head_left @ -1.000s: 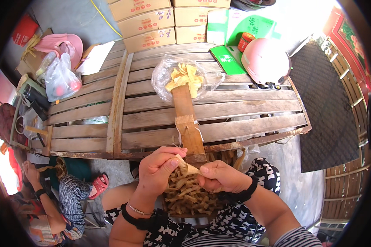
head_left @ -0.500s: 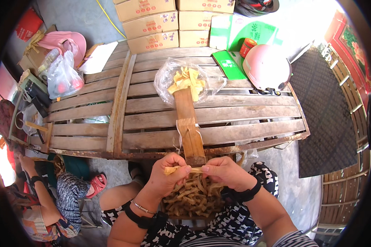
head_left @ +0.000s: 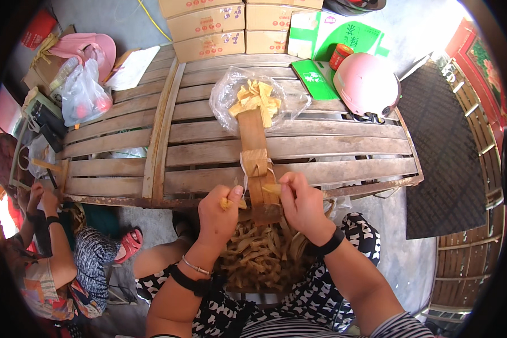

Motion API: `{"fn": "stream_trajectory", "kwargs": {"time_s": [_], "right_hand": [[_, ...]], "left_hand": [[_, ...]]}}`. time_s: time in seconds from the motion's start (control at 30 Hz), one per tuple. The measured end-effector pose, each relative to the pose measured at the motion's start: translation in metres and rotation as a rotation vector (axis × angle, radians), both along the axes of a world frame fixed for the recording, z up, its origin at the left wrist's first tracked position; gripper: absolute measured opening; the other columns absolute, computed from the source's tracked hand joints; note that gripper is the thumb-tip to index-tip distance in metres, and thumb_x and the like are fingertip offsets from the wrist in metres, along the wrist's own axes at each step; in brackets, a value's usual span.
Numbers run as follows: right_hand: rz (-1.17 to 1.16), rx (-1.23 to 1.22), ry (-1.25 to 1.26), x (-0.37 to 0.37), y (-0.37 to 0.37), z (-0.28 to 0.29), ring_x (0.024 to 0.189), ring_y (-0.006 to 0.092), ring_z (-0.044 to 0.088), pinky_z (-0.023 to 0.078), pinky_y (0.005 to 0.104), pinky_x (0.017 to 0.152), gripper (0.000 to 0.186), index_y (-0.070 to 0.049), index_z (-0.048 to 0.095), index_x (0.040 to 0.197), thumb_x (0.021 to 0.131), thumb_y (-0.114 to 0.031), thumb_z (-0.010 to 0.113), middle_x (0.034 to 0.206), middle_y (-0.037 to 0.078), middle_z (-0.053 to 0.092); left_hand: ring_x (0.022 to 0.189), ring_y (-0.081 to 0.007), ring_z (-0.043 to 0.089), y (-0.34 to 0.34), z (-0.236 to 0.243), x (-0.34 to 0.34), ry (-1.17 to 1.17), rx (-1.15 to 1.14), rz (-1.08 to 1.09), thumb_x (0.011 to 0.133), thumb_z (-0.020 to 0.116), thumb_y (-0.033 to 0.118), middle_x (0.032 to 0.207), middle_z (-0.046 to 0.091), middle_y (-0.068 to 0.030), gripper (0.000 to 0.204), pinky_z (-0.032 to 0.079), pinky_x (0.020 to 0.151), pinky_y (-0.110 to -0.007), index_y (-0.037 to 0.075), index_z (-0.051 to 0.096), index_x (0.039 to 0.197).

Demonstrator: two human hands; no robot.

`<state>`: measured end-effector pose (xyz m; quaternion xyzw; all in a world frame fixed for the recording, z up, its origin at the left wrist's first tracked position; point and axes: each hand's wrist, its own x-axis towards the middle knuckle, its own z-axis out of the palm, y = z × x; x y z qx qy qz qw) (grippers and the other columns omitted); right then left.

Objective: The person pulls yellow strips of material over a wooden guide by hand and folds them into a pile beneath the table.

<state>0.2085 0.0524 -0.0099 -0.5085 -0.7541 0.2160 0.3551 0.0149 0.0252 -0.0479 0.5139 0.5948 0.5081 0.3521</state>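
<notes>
My left hand (head_left: pixel 218 213) is closed around a crumpled yellow dried strip (head_left: pixel 226 204), whose end pokes out of the fist. My right hand (head_left: pixel 305 205) pinches another pale yellow strip piece (head_left: pixel 271 189), which points toward the left hand. Between the two hands lies a narrow wooden board (head_left: pixel 254 141) with a wooden crosspiece tied on by white string; its near end overhangs the table edge. Below my hands, many brownish dried strips (head_left: pixel 259 256) are heaped between my knees. At the board's far end, flat yellow pieces (head_left: pixel 258 100) rest on a clear plastic bag (head_left: pixel 222 110).
The slatted wooden table (head_left: pixel 321 155) has a rusty front edge. On it stand a pink helmet (head_left: pixel 366 84), a red can (head_left: pixel 341 57), stacked cartons (head_left: pixel 208 45) and a plastic bag (head_left: pixel 84 98). Another person (head_left: pixel 53 253) sits at the left, hands raised.
My hands, which met on one yellow strip, have moved apart and up to either side of the board. A yellow piece now shows in each hand.
</notes>
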Motion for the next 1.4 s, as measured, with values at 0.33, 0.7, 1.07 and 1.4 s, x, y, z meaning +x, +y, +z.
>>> {"fn": "stream_trajectory", "kwargs": {"time_s": [0.33,0.7,1.07,1.4], "right_hand": [[0.636,0.246,0.190,-0.004,-0.019,0.024,0.055,0.0260,0.061,0.050,0.0317,0.053,0.015,-0.003,0.064,0.097,0.083,-0.001,0.058,0.067,0.008,0.063],[0.357,-1.123,0.449,0.003,-0.034,0.018,0.059,0.0057,0.050,0.039,0.0236,0.049,0.015,-0.003,0.068,0.088,0.094,-0.011,0.057,0.066,-0.002,0.058],[0.269,-0.767,0.734,-0.004,-0.040,0.012,0.072,0.0070,0.061,0.049,0.0236,0.064,0.012,-0.001,0.066,0.101,0.095,-0.010,0.060,0.085,0.000,0.066],[0.435,-0.340,-0.241,0.001,-0.039,0.010,0.059,0.0220,0.057,0.049,0.0331,0.061,0.035,-0.002,0.066,0.093,0.094,-0.036,0.059,0.070,0.019,0.059]], "left_hand": [[0.068,-0.0114,0.059,-0.051,0.022,0.030,-0.740,-0.581,-0.584,0.095,0.055,0.017,0.076,0.063,-0.0023,0.020,0.048,0.062,-0.027,0.001,0.066,0.091],[0.061,-0.0182,0.052,-0.030,0.063,0.001,0.330,0.186,-0.641,0.080,0.075,0.027,0.071,0.052,-0.0028,0.042,0.045,0.056,-0.030,0.016,0.067,0.120],[0.114,-0.0277,0.057,-0.035,0.052,0.009,0.613,0.250,-0.279,0.078,0.070,0.017,0.125,0.058,-0.0102,0.029,0.034,0.102,-0.049,0.007,0.069,0.105],[0.123,-0.0319,0.051,-0.033,0.048,0.002,0.737,0.144,-0.528,0.075,0.067,0.004,0.127,0.057,-0.0115,0.023,0.034,0.102,-0.051,0.002,0.068,0.098]]}}
